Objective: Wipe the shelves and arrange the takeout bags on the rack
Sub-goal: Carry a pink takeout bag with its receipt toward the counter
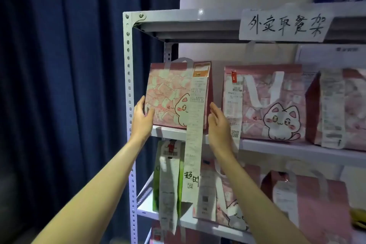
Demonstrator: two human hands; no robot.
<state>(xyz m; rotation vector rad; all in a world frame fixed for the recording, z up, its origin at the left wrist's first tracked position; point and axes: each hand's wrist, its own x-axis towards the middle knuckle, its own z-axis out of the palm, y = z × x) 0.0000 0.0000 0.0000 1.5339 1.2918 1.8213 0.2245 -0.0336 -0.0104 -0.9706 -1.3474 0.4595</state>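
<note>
A pink takeout bag (168,93) with a cat drawing stands at the left end of the upper shelf (297,150) of a grey metal rack (129,85). A long receipt (195,144) hangs from its front down past the shelf edge. My left hand (142,117) holds the bag's left side, thumb on the front. My right hand (218,123) is beside the bag's right edge with straight fingers, at or just off the bag. A second pink cat bag (273,105) stands to the right, and a third (336,109) beyond it.
A dark blue curtain (69,85) hangs left of the rack. A handwritten paper sign (285,25) is taped to the top shelf's edge. The lower shelf holds a green bag (168,180) with a receipt and more pink bags (309,200).
</note>
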